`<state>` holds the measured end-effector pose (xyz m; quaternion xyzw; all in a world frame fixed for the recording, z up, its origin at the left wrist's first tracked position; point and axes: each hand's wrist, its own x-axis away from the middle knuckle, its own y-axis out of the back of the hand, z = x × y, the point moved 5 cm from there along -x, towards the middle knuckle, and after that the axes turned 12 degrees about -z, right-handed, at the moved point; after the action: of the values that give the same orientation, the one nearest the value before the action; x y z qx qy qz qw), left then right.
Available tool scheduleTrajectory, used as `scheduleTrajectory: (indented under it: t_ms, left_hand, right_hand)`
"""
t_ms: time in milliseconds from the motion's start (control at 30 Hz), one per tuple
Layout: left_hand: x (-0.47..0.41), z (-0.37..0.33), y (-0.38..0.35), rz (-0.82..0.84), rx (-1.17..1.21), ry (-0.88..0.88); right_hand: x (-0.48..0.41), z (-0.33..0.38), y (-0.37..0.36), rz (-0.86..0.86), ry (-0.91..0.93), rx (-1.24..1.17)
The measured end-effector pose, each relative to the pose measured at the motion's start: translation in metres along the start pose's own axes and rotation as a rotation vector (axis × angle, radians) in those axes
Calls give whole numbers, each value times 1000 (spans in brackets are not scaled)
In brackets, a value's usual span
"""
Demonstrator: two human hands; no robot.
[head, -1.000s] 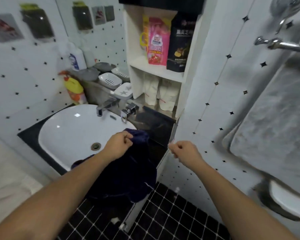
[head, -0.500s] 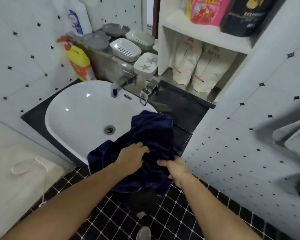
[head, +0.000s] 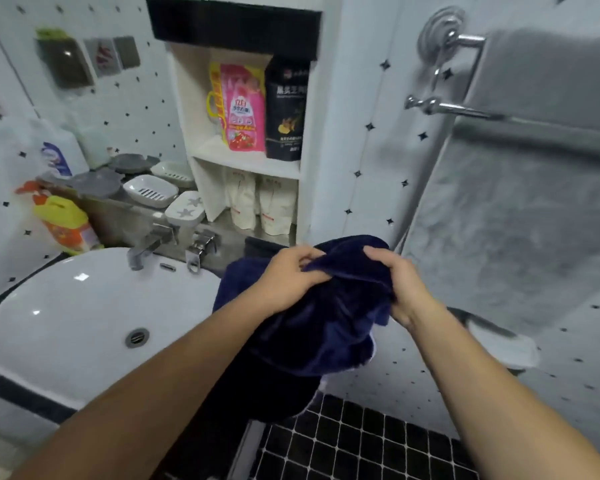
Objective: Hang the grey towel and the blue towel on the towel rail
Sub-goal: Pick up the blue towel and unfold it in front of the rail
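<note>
Your forearms reach in from the bottom edge, above the black-tiled floor (head: pixel 361 445). Your left hand (head: pixel 288 275) and right hand (head: pixel 400 289) sit close together. Both have fingers curled into the blue towel (head: pixel 319 330) and grip its bunched upper part. The rest of the cloth sags in dark folds beneath your hands, just off the right end of the bench (head: pixel 25 396) and clear of the wall.

To your left, the white basin (head: pixel 66 323) fills most of the bench, with the chrome tap (head: pixel 146 245) at its back edge. Behind the tap, along the back of the bench, stand soap dishes (head: pixel 149 192) and a yellow bottle (head: pixel 63 220).

Up to your right, the grey towel (head: pixel 520 209) is draped over the towel rail (head: pixel 454 110) on the right wall and falls in a broad sheet, apart from the blue one.

Farthest off, a wall niche holds a pink pouch (head: pixel 243 109) beside a black pouch (head: pixel 286 112) on its upper shelf.
</note>
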<state>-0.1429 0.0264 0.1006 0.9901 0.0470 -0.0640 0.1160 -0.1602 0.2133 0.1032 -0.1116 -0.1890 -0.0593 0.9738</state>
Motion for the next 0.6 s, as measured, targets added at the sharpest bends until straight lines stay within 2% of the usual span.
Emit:
scheduleTrajectory:
  t_ms: [67,133,200,267,367,467,533,600]
  left_hand:
    - [1,-40,-33,21,79,-52]
    - [13,-80,-61,-4,39,-204]
    - [38,-118,-83,-76,-76,-508]
    - [70,-138,-114,-74,-227,-853]
    - [100,-133,-172,-5,-510,-1125]
    - [103,-122,-222,-73,-746,-1098]
    - [89,-129,-239,-183,-715,-933]
    - [69,-131,-240,-229,-560,-706]
  right_hand:
    - [13,34,35,-51,33,-109]
    - [25,63,72,-118,44,-242]
    - [34,86,107,-202,51,-367]
    - [40,103,140,-265,61,-453]
    - [49,122,180,-313,57,-573]
    - [58,133,212,-350,30,-700]
    - [62,139,224,-342,19,-742]
    - [64,140,225,-330,6,-756]
